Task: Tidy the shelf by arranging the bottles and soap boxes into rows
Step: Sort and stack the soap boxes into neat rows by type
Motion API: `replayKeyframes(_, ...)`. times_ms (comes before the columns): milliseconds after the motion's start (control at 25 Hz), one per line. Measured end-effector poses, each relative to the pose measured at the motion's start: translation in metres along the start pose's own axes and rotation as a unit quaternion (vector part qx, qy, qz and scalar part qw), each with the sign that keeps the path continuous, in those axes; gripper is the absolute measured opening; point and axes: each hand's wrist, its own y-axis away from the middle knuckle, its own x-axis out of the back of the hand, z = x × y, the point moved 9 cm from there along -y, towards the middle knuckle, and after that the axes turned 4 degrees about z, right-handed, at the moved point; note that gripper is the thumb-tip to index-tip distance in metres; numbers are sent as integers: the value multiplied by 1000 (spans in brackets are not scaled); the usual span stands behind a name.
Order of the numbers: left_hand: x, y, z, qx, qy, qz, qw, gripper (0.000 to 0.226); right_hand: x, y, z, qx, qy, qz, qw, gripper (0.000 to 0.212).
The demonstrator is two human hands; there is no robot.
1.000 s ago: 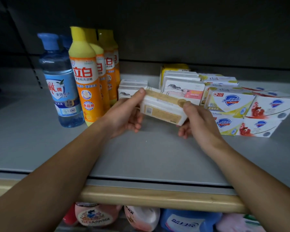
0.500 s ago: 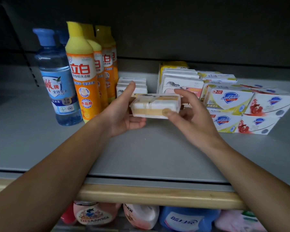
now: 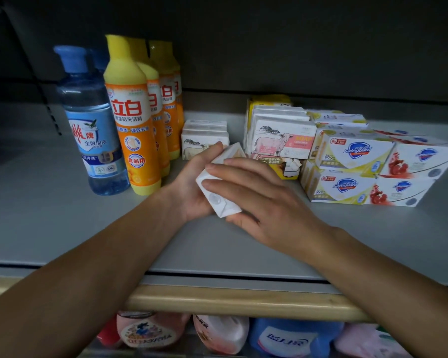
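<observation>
A white soap box (image 3: 219,200) is held between both hands low over the grey shelf (image 3: 62,215), its short end towards me. My left hand (image 3: 192,187) cups its left side and my right hand (image 3: 259,202) lies over its top and right side. Behind it lie flat white sheep-print soap boxes (image 3: 204,139) in a short row. Right of them stands a row of upright sheep boxes (image 3: 282,140) over a yellow box (image 3: 286,167). Stacked Safeguard boxes (image 3: 360,171) fill the right. Orange dish-soap bottles (image 3: 133,125) and blue bottles (image 3: 91,120) stand in rows at the left.
The shelf's wooden front lip (image 3: 230,302) runs below my arms. Underneath, a lower shelf holds pink (image 3: 150,329), white (image 3: 220,332) and blue (image 3: 290,337) containers. A dark back wall (image 3: 295,47) closes the shelf behind the goods.
The soap box has turned from sideways to end-on and come down close to the shelf. My right hand has shifted from its right end onto its top.
</observation>
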Motion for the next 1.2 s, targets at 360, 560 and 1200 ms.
replayKeyframes(360, 14, -4, 24, -100, -40, 66, 992, 54, 16, 8, 30, -106, 12, 50, 993, 55)
replayKeyframes(560, 27, 4, 51, -223, -185, 115, 950, 35, 15, 34, 79, -282, 23, 7, 959, 87)
replayKeyframes(1200, 17, 11, 56, -268, -634, 141, 712, 45, -5, 49, 94, -351, -96, -24, 931, 42)
